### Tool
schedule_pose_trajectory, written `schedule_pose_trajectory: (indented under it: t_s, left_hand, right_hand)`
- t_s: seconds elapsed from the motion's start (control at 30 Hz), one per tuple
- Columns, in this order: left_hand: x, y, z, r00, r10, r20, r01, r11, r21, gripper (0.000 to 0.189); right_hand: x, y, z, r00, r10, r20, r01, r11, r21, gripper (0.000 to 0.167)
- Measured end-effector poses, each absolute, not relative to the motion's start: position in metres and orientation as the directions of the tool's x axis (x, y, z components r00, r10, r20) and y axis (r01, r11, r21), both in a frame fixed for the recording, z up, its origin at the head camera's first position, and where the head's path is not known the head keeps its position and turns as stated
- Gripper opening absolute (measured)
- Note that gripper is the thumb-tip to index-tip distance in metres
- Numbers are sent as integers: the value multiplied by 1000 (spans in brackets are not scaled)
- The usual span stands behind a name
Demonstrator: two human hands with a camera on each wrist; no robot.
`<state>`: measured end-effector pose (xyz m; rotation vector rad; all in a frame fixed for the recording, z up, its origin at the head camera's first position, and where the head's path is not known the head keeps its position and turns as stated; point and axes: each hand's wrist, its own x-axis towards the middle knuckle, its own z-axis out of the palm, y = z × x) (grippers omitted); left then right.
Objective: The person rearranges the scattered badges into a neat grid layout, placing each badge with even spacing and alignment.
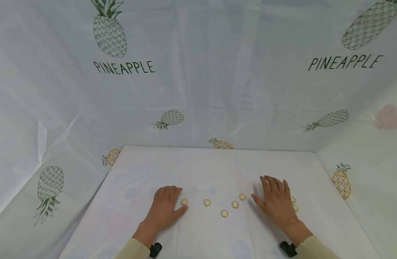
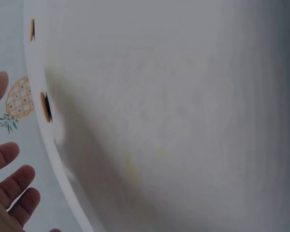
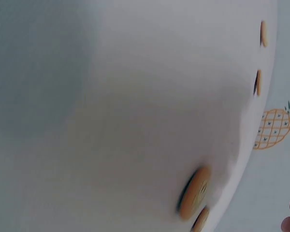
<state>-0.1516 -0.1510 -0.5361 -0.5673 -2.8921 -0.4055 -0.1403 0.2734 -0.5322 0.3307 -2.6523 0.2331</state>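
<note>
Beige sleeves (image 1: 133,249) with black wrist devices (image 1: 155,249) sit nearest the view, the sleeves cut off below. Both hands are empty: my left hand (image 1: 164,208) has its thumb spread from relaxed fingers, with one button (image 1: 184,202) just beside the thumb, touching or not I can't tell. Four more buttons (image 1: 224,213) lie between my hands on the tabletop (image 1: 185,237), flat probably because such discs settle that way. My right hand (image 1: 277,207) is spread wide, partly hiding two further buttons (image 1: 293,199); whether those touch each other is unclear. The wrist views crop my fingers.
</note>
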Motion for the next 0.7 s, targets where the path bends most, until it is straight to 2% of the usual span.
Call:
schedule_pose_trajectory:
  t_s: [0.27, 0.43, 0.7]
  left_hand:
    - [-153, -143, -544, -924, 365, 114, 382, 887, 260, 37]
    - [-154, -142, -545, -918, 390, 75, 397, 887, 236, 25]
    - [-157, -143, -549, -917, 386, 100, 399, 887, 234, 23]
  right_hand:
    - [-137, 303, -534, -837, -222, 500, -284, 957, -51, 64]
    - [-134, 320, -536, -816, -242, 525, -298, 954, -22, 68]
    - [-136, 340, -535, -771, -271, 577, -316, 949, 24, 82]
